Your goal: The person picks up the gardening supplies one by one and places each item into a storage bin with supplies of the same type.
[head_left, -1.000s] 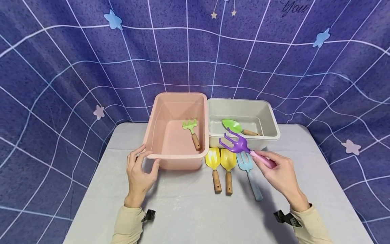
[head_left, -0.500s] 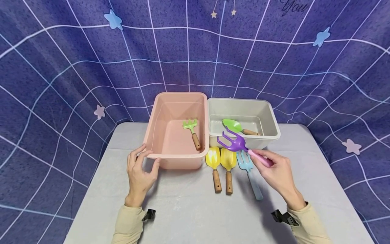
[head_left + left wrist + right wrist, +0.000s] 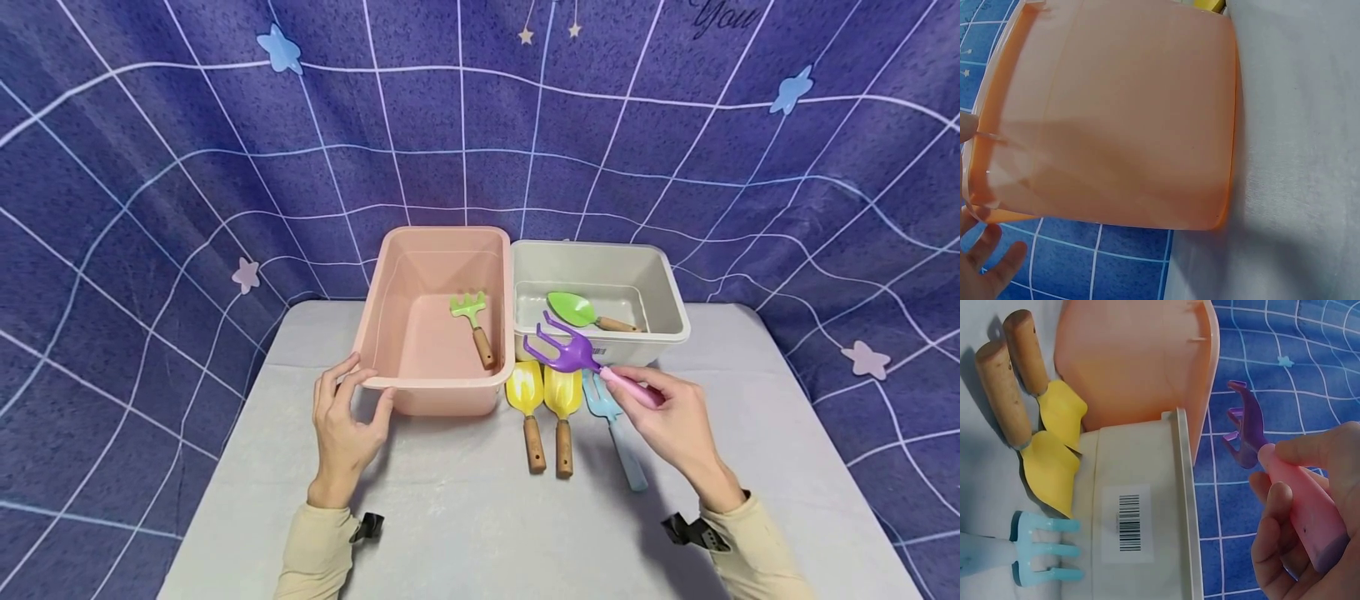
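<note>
My right hand (image 3: pixel 671 417) pinches the pink handle of a purple three-pronged hand cultivator (image 3: pixel 573 353), raised above the table with its tines pointing left. Below the tines lie two yellow scoops (image 3: pixel 524 387) with wooden handles and a light blue hand fork (image 3: pixel 626 450). At the front left corner of a pink bin (image 3: pixel 442 398), my left hand (image 3: pixel 345 433) holds the rim, thumb on the front edge and fingers round the side. Inside that bin rests a green hand rake (image 3: pixel 481 330). A green trowel (image 3: pixel 573 309) lies in the grey bin (image 3: pixel 540 350).
Both bins stand side by side at the back of the cloth-covered table (image 3: pixel 465 517). Behind them hangs a blue gridded curtain (image 3: pixel 487 117). In the right wrist view, a barcode label (image 3: pixel 1129 523) shows on the grey bin's front wall.
My right hand has shifted slightly left with the cultivator, whose tines now hang closer to the pink bin. The left hand and the bins have stayed put.
</note>
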Available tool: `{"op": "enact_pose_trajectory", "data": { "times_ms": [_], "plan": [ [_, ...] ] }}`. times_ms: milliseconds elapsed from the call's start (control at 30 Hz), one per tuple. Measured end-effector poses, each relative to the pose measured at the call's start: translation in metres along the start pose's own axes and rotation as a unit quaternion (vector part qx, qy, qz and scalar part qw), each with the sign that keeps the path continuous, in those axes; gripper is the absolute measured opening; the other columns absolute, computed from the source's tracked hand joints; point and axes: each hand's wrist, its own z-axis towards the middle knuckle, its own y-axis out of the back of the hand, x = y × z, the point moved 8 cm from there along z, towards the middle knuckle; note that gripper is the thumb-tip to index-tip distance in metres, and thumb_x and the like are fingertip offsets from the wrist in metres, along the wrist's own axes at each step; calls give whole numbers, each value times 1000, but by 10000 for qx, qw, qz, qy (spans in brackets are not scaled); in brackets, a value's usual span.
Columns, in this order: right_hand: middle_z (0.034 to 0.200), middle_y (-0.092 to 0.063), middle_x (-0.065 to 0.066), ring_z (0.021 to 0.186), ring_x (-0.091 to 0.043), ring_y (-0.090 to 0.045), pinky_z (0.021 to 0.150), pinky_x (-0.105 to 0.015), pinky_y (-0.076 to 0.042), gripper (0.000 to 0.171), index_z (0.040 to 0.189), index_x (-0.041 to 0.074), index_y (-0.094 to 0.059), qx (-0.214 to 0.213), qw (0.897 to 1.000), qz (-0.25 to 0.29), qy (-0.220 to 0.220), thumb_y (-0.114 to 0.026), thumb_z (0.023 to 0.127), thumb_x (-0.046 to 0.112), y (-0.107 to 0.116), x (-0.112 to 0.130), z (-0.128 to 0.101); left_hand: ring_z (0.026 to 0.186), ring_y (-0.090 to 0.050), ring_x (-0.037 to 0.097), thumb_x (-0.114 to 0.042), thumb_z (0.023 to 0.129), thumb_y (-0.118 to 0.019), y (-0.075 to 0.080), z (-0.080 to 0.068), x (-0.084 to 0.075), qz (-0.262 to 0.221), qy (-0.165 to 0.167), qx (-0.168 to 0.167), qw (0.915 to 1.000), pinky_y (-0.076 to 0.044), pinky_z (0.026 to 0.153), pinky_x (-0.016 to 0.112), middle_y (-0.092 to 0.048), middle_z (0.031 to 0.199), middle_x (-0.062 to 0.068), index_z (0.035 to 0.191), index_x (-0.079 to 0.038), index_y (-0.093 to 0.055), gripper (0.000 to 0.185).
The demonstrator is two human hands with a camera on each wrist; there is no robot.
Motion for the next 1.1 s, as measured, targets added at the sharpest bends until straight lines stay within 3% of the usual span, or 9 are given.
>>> {"op": "enact_pose_trajectory", "data": {
  "times_ms": [400,733,1100],
  "plan": [
    [88,-82,-2,67,-2,-62,62,-14,-46,22,108,19,-86,195,9997,149,-53,-89,86,14,-7,3,3,117,-60,46,-26,84,-83,1,0,2,-4,0,-11,10000,-41,97,42,-70,136,20,107,-1,-77,35],
    [87,-82,-2,65,-3,-62,59,-16,-46,20,107,19,-86,269,9995,136,-128,-88,87,18,-9,8,6,117,-61,45,-25,83,-84,1,1,1,-41,-15,-34,10000,-39,100,30,-70,135,20,108,-2,-78,34],
    [92,-83,0,71,-3,-66,63,-13,-47,21,107,21,-86,248,9995,195,6,-89,86,17,-15,17,11,117,-61,46,-25,84,-83,1,0,0,-53,-29,-34,10000,-41,95,37,-70,135,21,108,-1,-77,34]
  ]
}}
